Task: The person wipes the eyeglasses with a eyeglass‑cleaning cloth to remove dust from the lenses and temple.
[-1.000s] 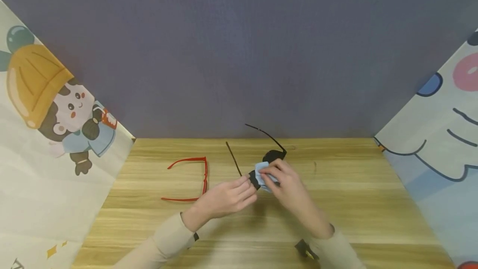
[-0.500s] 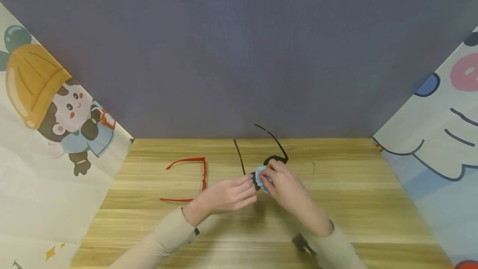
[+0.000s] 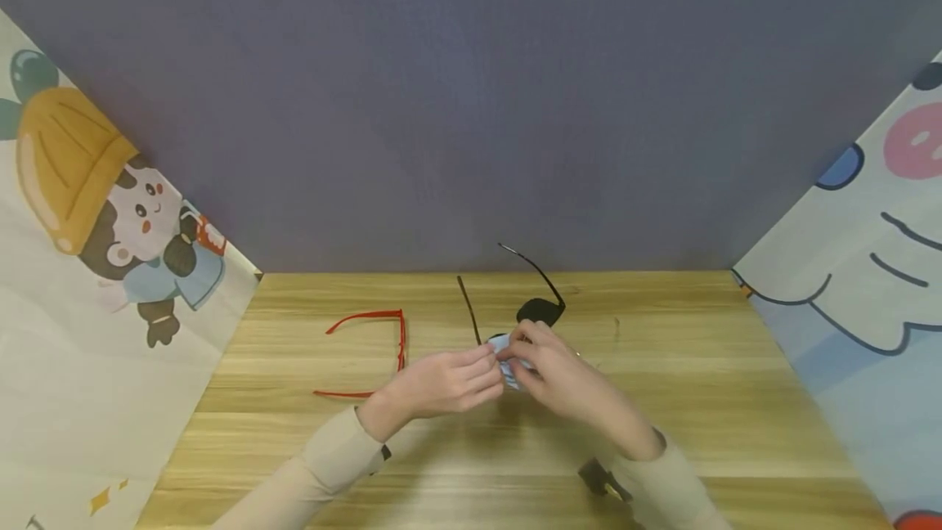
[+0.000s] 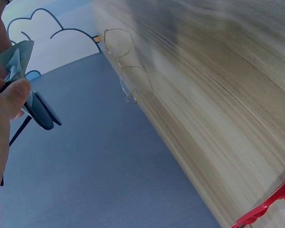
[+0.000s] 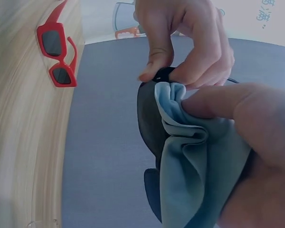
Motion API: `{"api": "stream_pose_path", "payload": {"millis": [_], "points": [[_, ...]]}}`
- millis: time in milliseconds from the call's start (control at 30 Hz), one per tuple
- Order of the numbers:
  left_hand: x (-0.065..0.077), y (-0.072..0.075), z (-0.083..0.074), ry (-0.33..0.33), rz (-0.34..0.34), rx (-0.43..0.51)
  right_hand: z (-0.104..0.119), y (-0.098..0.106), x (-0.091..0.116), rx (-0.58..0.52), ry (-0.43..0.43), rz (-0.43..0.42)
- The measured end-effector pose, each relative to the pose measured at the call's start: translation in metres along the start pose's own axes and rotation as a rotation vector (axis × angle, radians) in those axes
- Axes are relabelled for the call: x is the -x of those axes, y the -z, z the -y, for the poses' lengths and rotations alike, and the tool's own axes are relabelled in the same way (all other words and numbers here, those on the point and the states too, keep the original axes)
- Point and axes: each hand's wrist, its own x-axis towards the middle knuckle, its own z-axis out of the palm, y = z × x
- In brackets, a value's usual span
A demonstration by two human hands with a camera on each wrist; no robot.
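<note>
Black sunglasses (image 3: 540, 313) are held up above the table, temples spread toward the back wall. My left hand (image 3: 449, 383) pinches them at the near outer corner of the frame, thumb and fingers close to the hinge in the right wrist view. A crumpled light blue cloth (image 5: 190, 166) lies over the near dark lens (image 5: 149, 118). My right hand (image 3: 562, 379) pinches this cloth against the lens, its fingertips right beside those of the left hand. Part of the lens is hidden beneath the folds.
Red-framed glasses (image 3: 402, 342) lie on the wooden table (image 3: 699, 407) at the left, temples unfolded, partly behind the left hand. Thin wire-rimmed glasses (image 4: 118, 58) lie near the table's back edge. A grey wall (image 3: 471, 105) rises behind.
The right hand has slid the cloth left along the near lens toward the left hand. The sunglasses have shifted a little to the right overall; the left hand has barely moved.
</note>
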Motion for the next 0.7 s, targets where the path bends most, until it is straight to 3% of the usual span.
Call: {"api": "stream_pose_path", "payload": {"millis": [400, 700], "points": [[-0.007, -0.024, 0.002, -0.012, 0.052, -0.009, -0.039, -0.007, -0.015, 0.043, -0.068, -0.076], [-0.005, -0.025, 0.001, -0.004, 0.031, 0.012, -0.039, -0.008, -0.016, 0.017, -0.059, -0.011]]}}
